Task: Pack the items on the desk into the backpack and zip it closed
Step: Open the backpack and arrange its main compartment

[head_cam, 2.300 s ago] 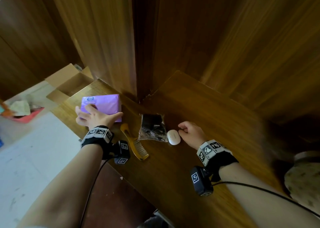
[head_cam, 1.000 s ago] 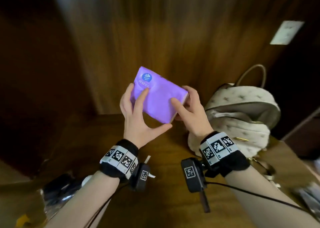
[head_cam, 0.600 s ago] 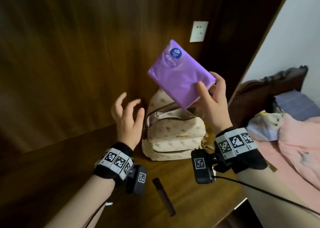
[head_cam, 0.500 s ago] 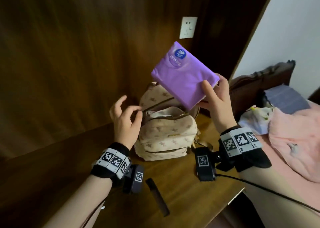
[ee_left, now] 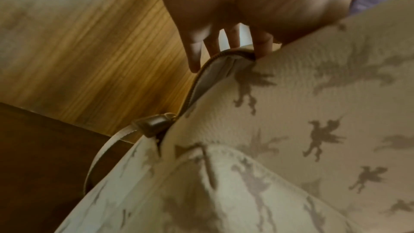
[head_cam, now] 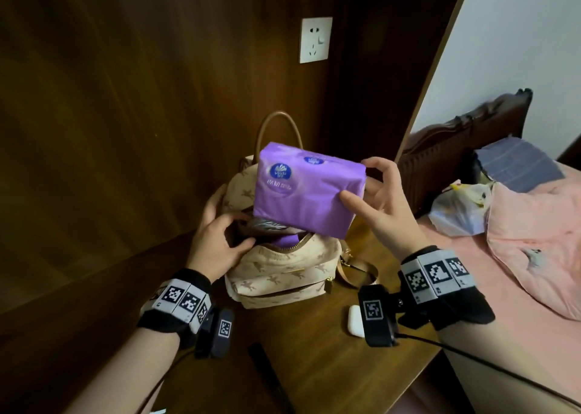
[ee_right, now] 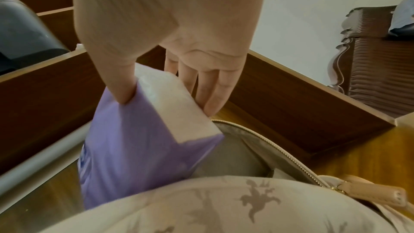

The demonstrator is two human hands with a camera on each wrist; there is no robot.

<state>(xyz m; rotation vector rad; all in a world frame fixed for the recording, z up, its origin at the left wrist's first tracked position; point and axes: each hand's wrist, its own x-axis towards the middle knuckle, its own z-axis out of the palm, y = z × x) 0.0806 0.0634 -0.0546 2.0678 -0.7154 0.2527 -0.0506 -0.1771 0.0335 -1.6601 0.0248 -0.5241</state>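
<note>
The right hand (head_cam: 382, 212) pinches one end of the soft, light tissue pack (head_cam: 306, 190), likely squashy yet easily steered, just above the backpack (head_cam: 283, 272) mouth that the left hand (head_cam: 217, 240) grips open.

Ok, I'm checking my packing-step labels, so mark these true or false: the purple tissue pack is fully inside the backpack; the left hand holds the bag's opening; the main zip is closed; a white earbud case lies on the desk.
1. The purple tissue pack is fully inside the backpack. False: the right hand holds it at the mouth, mostly outside.
2. The left hand holds the opening. True.
3. The main zip is closed. False: it gapes open.
4. A white earbud case lies on the desk. True.
</note>
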